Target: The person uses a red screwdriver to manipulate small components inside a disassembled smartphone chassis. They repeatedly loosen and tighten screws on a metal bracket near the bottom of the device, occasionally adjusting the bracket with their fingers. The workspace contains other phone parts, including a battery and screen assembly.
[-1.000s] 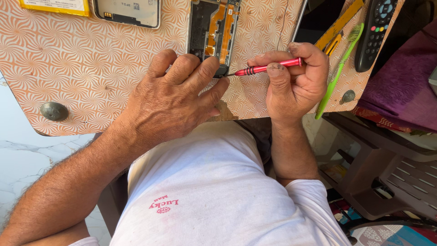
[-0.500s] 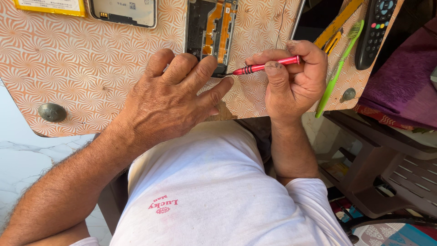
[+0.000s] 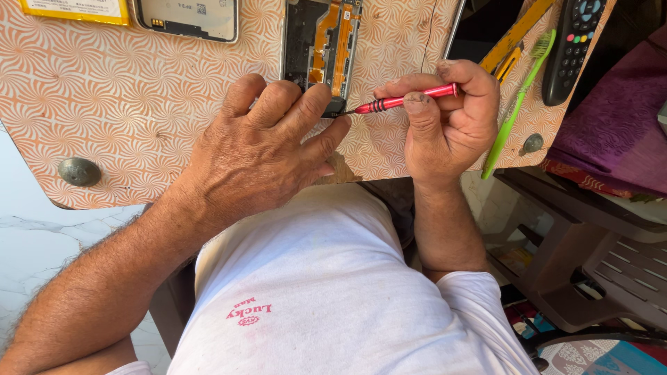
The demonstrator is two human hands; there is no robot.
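Note:
An opened phone body (image 3: pixel 321 48) with orange flex cables lies on the orange-patterned table top (image 3: pixel 139 104). My left hand (image 3: pixel 267 149) rests flat on the table with its fingertips against the phone's near end. My right hand (image 3: pixel 451 121) pinches a slim red screwdriver (image 3: pixel 406 99), held almost level, its dark tip touching the phone's near right corner.
A phone back panel (image 3: pixel 187 17) and a yellow packet (image 3: pixel 76 8) lie at the far left. A dark screen (image 3: pixel 476 31), yellow tweezers (image 3: pixel 514 38), a green toothbrush (image 3: pixel 517 101) and a black remote (image 3: pixel 573 48) lie to the right. A brown plastic chair (image 3: pixel 597 264) stands beside me.
Both hands stay almost where they were. The screwdriver tip has edged slightly left onto the phone's near corner.

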